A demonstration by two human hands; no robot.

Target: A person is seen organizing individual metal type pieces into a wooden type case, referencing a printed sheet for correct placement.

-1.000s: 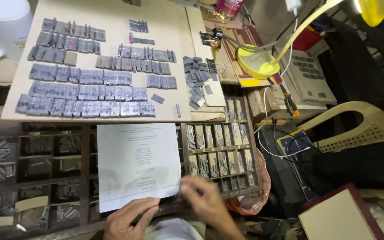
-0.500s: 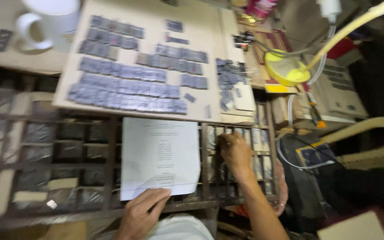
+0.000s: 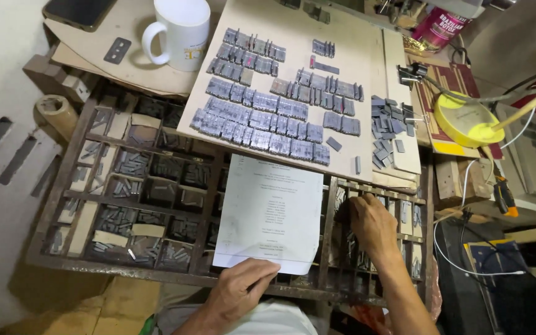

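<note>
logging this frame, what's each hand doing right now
Left hand: fingers pressing down the printed sheet.
Right hand: fingers down in the type case; grip cannot be told.
</note>
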